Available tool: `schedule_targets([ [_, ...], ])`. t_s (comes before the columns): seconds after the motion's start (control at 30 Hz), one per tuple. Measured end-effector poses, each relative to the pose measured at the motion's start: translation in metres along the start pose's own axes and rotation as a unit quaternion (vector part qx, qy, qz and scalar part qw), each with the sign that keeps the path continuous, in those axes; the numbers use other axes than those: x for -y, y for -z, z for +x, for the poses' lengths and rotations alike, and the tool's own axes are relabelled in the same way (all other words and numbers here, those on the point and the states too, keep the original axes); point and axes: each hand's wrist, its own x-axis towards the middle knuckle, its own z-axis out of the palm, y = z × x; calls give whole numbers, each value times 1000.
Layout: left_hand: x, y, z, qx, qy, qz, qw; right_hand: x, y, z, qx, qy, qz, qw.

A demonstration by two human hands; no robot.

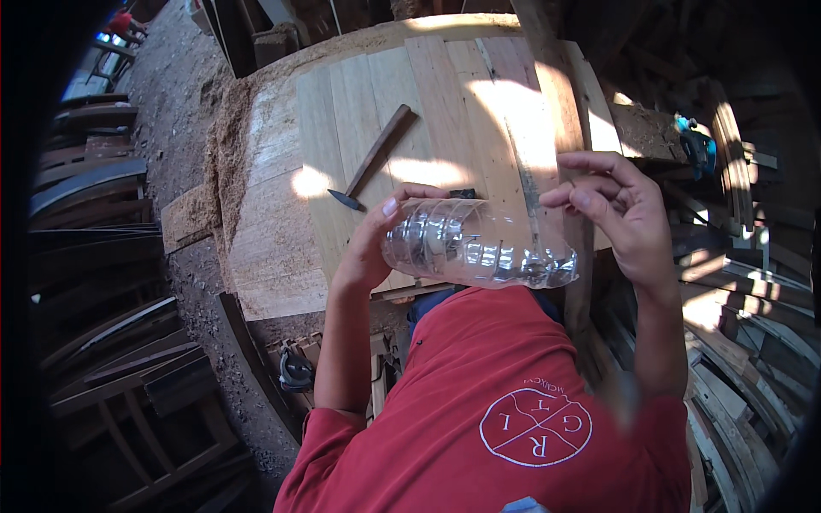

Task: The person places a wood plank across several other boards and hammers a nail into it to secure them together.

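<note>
My left hand (376,235) is wrapped round the left end of a clear plastic bottle (479,244), which lies on its side just in front of my red shirt. Its right end looks cut open, and small dark bits show inside, too blurred to name. To the right of that end, my right hand (620,205) is raised with thumb and fingertips drawn together. Whatever the fingertips pinch, if anything, is too small to make out. Beyond the bottle, a hammer (380,154) with a wooden handle rests on the pale boards (445,103), its dark head toward my left hand.
A small dark block (463,194) lies behind the bottle. One long beam (556,85) crosses the boards on the right. Sawdust (227,154) lines the left edge. A blue power tool (697,147) sits far right; stacked curved wooden pieces (103,214) stand at left.
</note>
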Motion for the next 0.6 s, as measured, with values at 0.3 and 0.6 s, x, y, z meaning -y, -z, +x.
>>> schedule_targets([
  [0.3, 12, 28, -36, -81, -4, 14, 997, -222, 29, 48, -145, -274, -35, 950],
  [0.6, 21, 36, -48, -98, 5, 7, 995, -324, 7, 78, -206, -225, -25, 952],
])
